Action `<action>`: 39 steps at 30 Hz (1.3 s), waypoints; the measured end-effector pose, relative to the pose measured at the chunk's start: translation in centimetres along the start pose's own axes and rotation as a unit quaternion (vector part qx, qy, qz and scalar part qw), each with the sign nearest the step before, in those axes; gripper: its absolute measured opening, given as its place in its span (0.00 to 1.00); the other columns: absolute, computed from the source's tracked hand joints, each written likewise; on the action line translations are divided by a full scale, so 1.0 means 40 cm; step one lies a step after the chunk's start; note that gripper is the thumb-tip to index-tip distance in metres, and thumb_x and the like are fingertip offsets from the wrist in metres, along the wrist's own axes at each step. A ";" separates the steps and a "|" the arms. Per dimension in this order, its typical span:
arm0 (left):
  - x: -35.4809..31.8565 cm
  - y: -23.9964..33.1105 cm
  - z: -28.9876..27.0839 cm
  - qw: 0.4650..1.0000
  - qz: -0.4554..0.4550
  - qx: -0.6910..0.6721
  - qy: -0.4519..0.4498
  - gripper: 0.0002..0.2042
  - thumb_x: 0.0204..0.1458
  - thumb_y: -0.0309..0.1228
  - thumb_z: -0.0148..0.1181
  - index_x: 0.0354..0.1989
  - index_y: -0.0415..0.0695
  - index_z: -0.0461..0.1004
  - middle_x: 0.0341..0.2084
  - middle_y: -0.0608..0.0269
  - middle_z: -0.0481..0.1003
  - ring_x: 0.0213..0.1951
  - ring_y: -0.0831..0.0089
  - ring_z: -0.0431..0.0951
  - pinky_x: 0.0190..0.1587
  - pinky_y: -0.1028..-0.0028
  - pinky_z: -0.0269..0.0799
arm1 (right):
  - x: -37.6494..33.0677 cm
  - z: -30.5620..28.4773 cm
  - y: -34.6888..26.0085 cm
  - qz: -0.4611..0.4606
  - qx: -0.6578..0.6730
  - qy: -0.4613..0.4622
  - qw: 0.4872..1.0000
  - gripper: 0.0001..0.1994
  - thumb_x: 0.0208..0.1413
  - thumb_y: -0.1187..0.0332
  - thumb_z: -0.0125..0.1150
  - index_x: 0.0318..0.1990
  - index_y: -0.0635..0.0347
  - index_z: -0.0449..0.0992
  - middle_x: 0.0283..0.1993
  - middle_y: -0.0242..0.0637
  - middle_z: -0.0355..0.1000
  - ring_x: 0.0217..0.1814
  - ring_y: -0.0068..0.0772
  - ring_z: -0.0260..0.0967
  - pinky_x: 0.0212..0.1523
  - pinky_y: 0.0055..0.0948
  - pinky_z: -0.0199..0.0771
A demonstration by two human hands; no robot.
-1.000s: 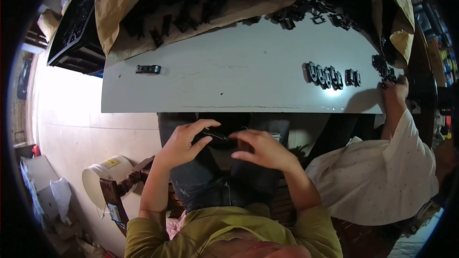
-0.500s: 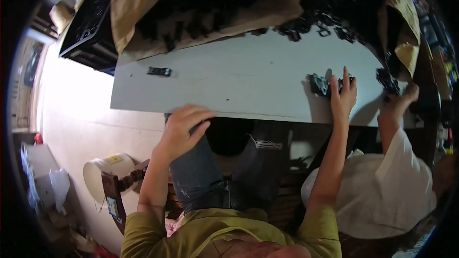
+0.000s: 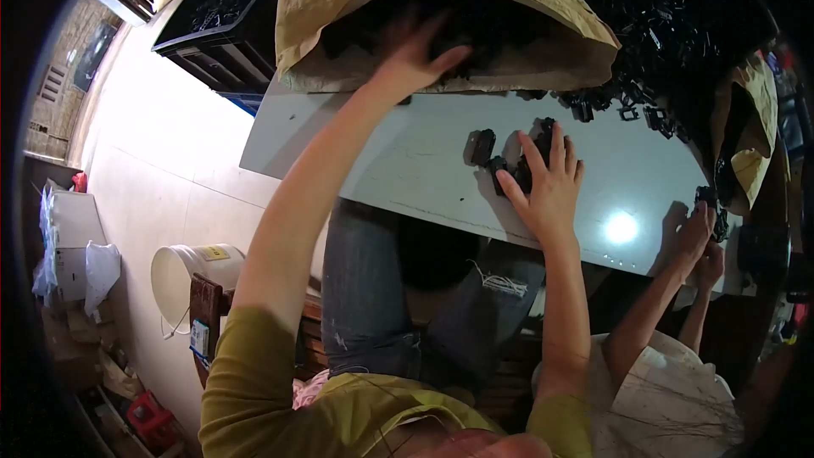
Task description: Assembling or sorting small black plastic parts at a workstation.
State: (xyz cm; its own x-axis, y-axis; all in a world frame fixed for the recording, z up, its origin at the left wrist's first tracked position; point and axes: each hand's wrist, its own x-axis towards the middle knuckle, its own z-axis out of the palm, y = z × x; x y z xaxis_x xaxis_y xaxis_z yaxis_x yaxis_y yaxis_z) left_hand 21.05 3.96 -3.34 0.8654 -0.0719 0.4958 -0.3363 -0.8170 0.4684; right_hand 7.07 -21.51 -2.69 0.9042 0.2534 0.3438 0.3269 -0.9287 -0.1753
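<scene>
My left hand (image 3: 409, 59) is in the mouth of a brown paper bag (image 3: 543, 78), its fingers spread and blurred by motion. Dark contents fill the bag's shadowed inside; their shapes are hard to make out. On the white tabletop (image 3: 398, 153), my right hand (image 3: 549, 180) lies with fingers spread over small black plastic parts (image 3: 523, 176), partly hiding them. One more black plastic part (image 3: 483, 147) stands just left of that group, apart from my fingers.
A large heap of black parts (image 3: 653, 25) covers the table's far right. A black crate (image 3: 229, 55) stands at far left, and a white bucket (image 3: 182, 284) on the floor. To my right, a co-worker's hands (image 3: 702, 242) handle black parts beside another paper bag (image 3: 750, 165).
My left hand has gone from the table's front edge up into the bag. My right hand and its parts are further left in view, which has shifted. The co-worker's second hand now shows.
</scene>
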 end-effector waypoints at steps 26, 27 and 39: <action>0.202 0.178 0.097 0.966 0.203 0.154 0.048 0.35 0.36 0.46 0.67 0.59 0.58 0.66 0.56 0.55 0.64 0.59 0.54 0.62 0.59 0.53 0.59 | 0.007 -0.015 -0.011 -0.004 0.003 -0.032 0.999 0.29 0.49 0.47 0.58 0.58 0.47 0.68 0.69 0.45 0.49 0.67 0.57 0.48 0.61 0.57 0.46; 0.211 0.165 0.115 0.968 0.184 0.162 0.051 0.34 0.36 0.46 0.67 0.58 0.59 0.67 0.57 0.56 0.64 0.59 0.53 0.61 0.59 0.52 0.59 | 0.006 -0.010 -0.016 -0.007 0.013 -0.027 1.000 0.29 0.48 0.47 0.58 0.58 0.47 0.68 0.69 0.45 0.49 0.67 0.57 0.48 0.61 0.58 0.46; 0.030 0.052 0.013 0.984 0.110 0.138 -0.023 0.23 0.38 0.43 0.64 0.47 0.61 0.75 0.54 0.61 0.66 0.60 0.42 0.55 0.56 0.50 0.63 | -0.003 -0.004 0.007 -0.016 0.014 -0.001 1.000 0.28 0.49 0.49 0.60 0.57 0.47 0.69 0.69 0.42 0.50 0.67 0.58 0.48 0.60 0.59 0.47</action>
State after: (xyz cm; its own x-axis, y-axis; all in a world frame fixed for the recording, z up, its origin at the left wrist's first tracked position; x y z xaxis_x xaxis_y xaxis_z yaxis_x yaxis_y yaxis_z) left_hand 21.59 1.89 -2.13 0.8014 -0.2853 0.5258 -0.4092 -0.9025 0.1341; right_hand 7.02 -21.85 -2.61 0.8935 0.2832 0.3484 0.3631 -0.9122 -0.1899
